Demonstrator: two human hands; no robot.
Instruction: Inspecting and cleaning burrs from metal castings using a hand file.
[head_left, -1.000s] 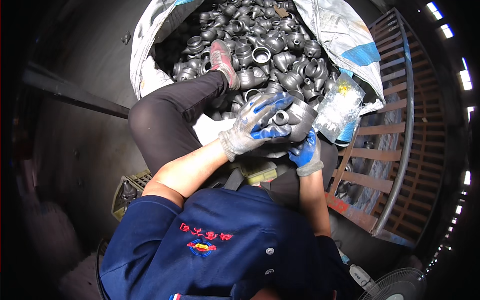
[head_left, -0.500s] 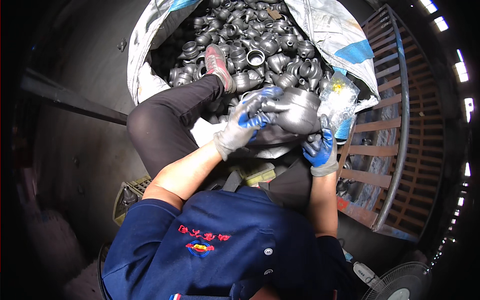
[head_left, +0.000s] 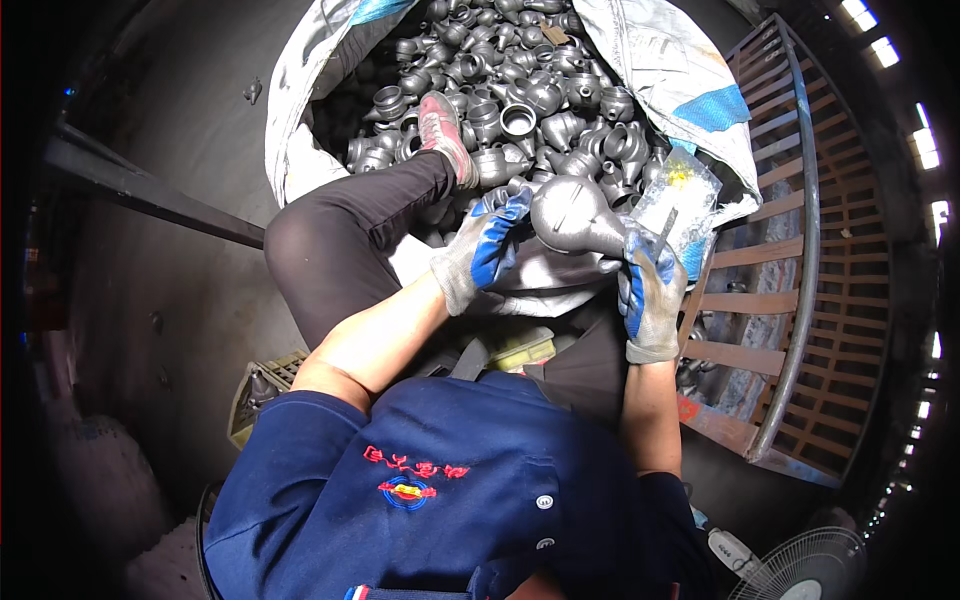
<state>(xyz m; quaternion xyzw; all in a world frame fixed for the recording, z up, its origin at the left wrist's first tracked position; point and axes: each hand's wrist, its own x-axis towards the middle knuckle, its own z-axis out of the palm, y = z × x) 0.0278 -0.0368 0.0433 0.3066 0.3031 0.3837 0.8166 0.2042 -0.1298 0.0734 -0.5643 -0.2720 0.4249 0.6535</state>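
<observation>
Head view. We note one grey casting [head_left: 568, 212] held above the near edge of a white sack [head_left: 672, 62], its round body toward the left and its narrow neck toward the right. Our gloved right hand [head_left: 651, 275] pinches the neck, probably because that slim end suits a closed grip and leaves the broad body exposed. Our gloved left hand [head_left: 484, 243] is unclenched, fingers extended and loosely bent, palm facing the body, perhaps to steady it; we cannot tell whether it touches.

Containers: the sack is heaped with similar grey castings [head_left: 541, 97], lying at all angles. Its rim is folded outward, which seems to keep the mouth wide. A red shoe [head_left: 437, 128] rests among the castings, apparently bracing the leg. A clear plastic sheet [head_left: 690, 192] with a yellow patch lies at the sack's right edge. At lower left, a yellowish crate [head_left: 240, 408] holds at least one dark casting [head_left: 263, 388]. A slatted metal rack [head_left: 752, 257] stands right of the sack.
</observation>
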